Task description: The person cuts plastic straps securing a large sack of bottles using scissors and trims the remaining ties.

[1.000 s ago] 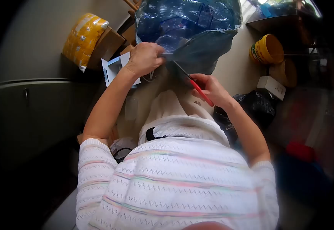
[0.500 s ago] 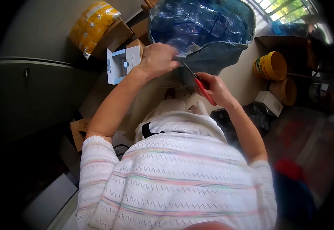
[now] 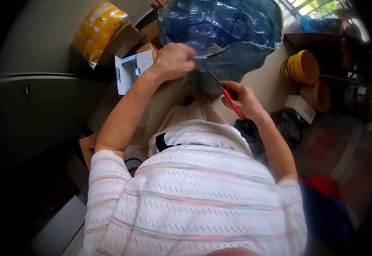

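My left hand [image 3: 173, 62] is closed in a pinch beside the near rim of a large blue-green sack [image 3: 233, 64]. A thin pale edge shows at its fingertips, but I cannot tell what it belongs to. Clear plastic bottles [image 3: 211, 25] fill the sack's wide mouth. In my right hand [image 3: 244, 101] is a pair of scissors [image 3: 233, 103] with red handles. Their dark blades point up and left, overlapping the sack's front just below the left fingertips.
At the left are an opened white box [image 3: 126, 74] and a yellow plastic package [image 3: 96, 32] on cardboard. A yellow bucket [image 3: 292, 68], a small white carton [image 3: 299, 107] and black plastic bags [image 3: 286, 128] stand to the right. A barred window [image 3: 316, 7] is at the upper right.
The view has shifted slightly. The sack's front now hangs lower and further left, behind the scissors. Both hands keep their grips, with the scissors still close below the left hand.
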`<state>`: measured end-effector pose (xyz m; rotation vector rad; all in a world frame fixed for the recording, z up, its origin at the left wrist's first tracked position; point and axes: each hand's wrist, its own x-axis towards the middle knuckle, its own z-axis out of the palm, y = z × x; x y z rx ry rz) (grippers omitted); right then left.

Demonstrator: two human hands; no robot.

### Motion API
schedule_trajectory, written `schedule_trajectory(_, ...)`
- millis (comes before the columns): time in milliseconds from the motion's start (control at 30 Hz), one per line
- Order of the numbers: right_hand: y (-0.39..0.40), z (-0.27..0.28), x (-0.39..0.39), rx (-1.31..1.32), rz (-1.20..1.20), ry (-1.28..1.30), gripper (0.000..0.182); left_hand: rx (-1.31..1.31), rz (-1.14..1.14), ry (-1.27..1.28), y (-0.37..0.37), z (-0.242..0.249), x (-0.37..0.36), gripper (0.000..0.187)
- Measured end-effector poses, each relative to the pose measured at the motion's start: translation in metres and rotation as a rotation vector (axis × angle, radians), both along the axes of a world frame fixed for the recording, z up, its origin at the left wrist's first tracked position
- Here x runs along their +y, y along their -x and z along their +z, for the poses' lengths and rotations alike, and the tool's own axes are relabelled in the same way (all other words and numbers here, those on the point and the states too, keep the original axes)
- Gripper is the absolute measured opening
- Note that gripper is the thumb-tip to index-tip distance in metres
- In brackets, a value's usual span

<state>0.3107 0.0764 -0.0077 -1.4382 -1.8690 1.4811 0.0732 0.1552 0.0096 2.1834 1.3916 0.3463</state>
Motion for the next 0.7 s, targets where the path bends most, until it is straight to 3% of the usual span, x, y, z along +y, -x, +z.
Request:
schedule_trajectory(133,0.003,-0.011,0.002,0.067,-0.037,-0.07,0.037,-0.036,0.002,-0.094,-0.002,-0.005,-0.004,0.018)
schedule_trajectory(233,0.003,-0.007,0.005,-0.015,-0.016,-0.018,0.039,-0.065,-0.064,-0.337,-0.007,-0.015,-0.012,0.009)
schedule_trajectory(333,0.006,-0.007,0.004,-0.276,0.04,-0.434,0.035,-0.058,-0.109,-0.445,-0.015,-0.013,-0.024,0.006)
schedule_trajectory(433,0.009,-0.015,0.007,-0.265,0.033,-0.639,0.03,-0.108,-0.122,-0.472,-0.018,-0.015,-0.027,0.01)
schedule_trajectory(533,0.012,0.0,0.017,0.383,-0.083,0.495,0.025,-0.166,-0.108,-0.467,-0.017,-0.012,-0.026,0.01)
schedule_trajectory(633,0.019,-0.017,0.013,0.708,-0.183,0.696,0.026,-0.168,-0.106,-0.456,-0.016,-0.013,-0.027,0.01)
schedule_trajectory(700,0.018,-0.013,0.014,0.641,-0.145,0.653,0.03,-0.185,-0.099,-0.442,-0.015,-0.013,-0.028,0.01)
